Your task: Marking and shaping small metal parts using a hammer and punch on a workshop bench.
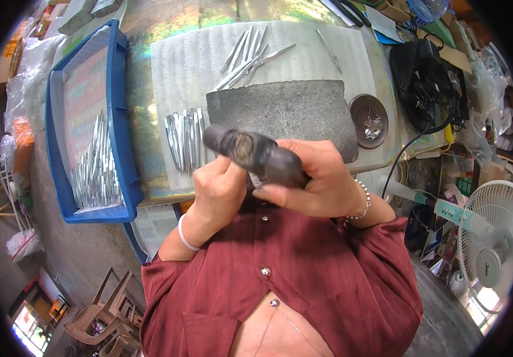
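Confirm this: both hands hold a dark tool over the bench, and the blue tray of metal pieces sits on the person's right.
Not quite. The blue tray of metal pieces sits on the person's left, as the head view shows. Both the left hand and right hand do hold the dark tool.

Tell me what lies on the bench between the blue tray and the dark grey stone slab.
In the head view, a row of slim metal tweezers lies side by side on the white foam sheet, between the blue tray and the dark grey stone slab.
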`<state>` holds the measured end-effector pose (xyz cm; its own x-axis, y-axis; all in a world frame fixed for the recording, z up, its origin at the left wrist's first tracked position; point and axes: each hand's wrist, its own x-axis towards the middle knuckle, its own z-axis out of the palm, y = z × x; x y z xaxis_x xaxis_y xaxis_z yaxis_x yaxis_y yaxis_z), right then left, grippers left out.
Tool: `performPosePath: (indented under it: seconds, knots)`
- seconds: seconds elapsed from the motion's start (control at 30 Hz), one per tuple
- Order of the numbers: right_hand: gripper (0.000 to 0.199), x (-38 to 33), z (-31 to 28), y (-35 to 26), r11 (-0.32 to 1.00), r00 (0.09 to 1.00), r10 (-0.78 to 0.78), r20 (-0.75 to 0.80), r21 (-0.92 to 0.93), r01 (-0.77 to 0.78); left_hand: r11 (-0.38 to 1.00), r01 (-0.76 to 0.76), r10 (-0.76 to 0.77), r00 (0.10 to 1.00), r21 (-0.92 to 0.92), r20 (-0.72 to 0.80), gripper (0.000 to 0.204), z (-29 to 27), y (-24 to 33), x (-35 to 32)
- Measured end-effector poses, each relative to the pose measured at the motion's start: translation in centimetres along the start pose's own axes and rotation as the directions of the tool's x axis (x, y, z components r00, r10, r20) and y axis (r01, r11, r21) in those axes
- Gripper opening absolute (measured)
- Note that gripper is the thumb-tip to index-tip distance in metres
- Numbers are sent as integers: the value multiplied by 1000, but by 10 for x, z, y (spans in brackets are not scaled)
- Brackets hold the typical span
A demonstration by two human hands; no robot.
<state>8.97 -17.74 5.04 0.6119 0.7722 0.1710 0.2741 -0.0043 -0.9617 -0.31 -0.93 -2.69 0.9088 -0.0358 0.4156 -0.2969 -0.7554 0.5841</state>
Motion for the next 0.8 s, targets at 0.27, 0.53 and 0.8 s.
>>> performPosePath:
  seconds: [0.27,0.53,0.8]
  knots:
    - [21,17,10,0,947,962,-253,100,-180,268,986,-42,58,994,-160,94,39,-15,10,15]
    - [26,15,7,-16,971,983,-151,103,-170,167,994,-84,85,996,-72,15,25,5,-9,-1]
    - [46,-22,-35,-53,958,987,49,156,-287,-2,995,-9,3,998,-99,-64,20,-5,0,11]
